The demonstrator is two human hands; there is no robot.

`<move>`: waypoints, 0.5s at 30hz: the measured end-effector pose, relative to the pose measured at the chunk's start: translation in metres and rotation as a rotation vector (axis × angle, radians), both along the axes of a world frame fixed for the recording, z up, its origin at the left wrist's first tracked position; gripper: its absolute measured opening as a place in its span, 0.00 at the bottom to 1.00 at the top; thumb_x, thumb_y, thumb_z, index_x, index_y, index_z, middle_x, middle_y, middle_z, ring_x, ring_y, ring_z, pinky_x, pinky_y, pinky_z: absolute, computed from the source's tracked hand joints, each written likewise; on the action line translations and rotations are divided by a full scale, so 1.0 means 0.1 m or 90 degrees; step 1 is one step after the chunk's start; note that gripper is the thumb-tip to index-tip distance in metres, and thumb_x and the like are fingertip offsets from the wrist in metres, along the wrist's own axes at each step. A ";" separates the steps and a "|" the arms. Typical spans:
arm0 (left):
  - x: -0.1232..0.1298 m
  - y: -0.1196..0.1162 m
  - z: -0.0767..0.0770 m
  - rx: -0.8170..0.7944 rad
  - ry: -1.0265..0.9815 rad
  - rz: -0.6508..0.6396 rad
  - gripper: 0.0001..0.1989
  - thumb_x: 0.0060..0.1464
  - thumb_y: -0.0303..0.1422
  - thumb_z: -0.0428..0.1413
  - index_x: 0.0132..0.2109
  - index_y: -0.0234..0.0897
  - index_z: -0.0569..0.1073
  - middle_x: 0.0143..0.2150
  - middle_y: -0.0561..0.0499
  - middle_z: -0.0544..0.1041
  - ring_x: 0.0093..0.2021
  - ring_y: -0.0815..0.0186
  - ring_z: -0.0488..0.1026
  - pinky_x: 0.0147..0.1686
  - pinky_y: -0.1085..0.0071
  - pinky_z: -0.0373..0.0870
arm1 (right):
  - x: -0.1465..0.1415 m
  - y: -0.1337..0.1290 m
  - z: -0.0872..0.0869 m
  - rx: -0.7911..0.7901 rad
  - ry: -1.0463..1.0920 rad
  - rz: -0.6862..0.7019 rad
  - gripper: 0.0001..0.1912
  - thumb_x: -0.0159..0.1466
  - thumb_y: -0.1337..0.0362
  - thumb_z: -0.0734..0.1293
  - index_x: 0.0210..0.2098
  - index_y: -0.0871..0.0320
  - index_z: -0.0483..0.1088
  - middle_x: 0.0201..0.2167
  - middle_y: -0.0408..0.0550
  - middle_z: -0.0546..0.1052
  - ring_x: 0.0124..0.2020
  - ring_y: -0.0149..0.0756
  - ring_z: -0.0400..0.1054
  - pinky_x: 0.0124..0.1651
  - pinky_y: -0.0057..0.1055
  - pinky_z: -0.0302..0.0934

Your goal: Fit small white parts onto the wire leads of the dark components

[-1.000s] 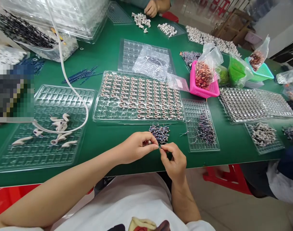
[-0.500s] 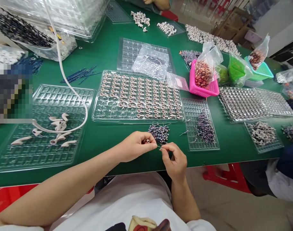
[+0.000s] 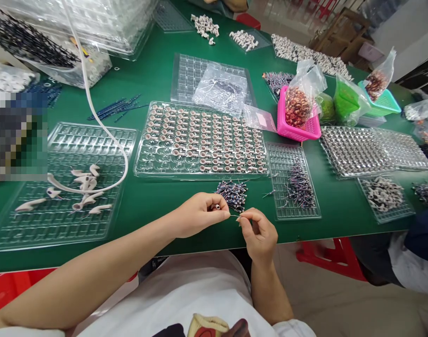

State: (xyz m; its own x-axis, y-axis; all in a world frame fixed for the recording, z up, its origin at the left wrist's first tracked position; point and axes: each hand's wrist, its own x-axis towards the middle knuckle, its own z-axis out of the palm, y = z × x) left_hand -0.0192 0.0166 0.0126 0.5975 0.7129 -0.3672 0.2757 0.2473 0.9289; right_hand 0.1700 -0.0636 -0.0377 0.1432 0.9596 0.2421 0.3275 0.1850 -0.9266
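My left hand is closed on a small white tube-shaped part near the table's front edge. My right hand pinches a thin wire lead whose end meets the left hand's fingertips. Just beyond both hands lies a loose pile of small blue leaded components. Farther back sits a clear blister tray filled with several rows of white parts.
A clear tray with more leaded components lies to the right. At the left, another tray holds white curved pieces under a white hose. A pink basket, green baskets, bags and other trays crowd the back. A co-worker's dark sleeve is at right.
My right hand has shifted slightly right and drawn the wire lead out a little from the left hand. The co-worker's hand at the far edge has left the view.
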 end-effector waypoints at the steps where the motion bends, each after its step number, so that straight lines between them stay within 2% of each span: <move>1: 0.00 0.00 0.00 -0.001 -0.002 0.001 0.11 0.52 0.38 0.56 0.30 0.35 0.71 0.26 0.55 0.66 0.27 0.70 0.59 0.28 0.73 0.57 | 0.00 0.00 0.00 -0.002 0.008 -0.007 0.04 0.65 0.66 0.66 0.35 0.55 0.73 0.29 0.44 0.75 0.28 0.33 0.70 0.30 0.30 0.67; 10: -0.02 0.01 0.01 -0.002 0.013 0.005 0.10 0.53 0.38 0.56 0.30 0.35 0.70 0.25 0.56 0.65 0.26 0.70 0.57 0.27 0.73 0.54 | 0.02 -0.02 -0.04 -0.017 0.050 -0.031 0.03 0.64 0.65 0.67 0.35 0.55 0.73 0.29 0.45 0.75 0.29 0.33 0.70 0.30 0.29 0.67; 15: -0.07 0.05 0.00 -0.015 -0.006 0.049 0.11 0.55 0.39 0.55 0.31 0.36 0.69 0.23 0.58 0.60 0.24 0.71 0.54 0.25 0.73 0.51 | 0.02 0.00 -0.07 0.001 0.093 -0.080 0.03 0.64 0.66 0.67 0.35 0.56 0.74 0.29 0.44 0.75 0.27 0.31 0.69 0.29 0.28 0.66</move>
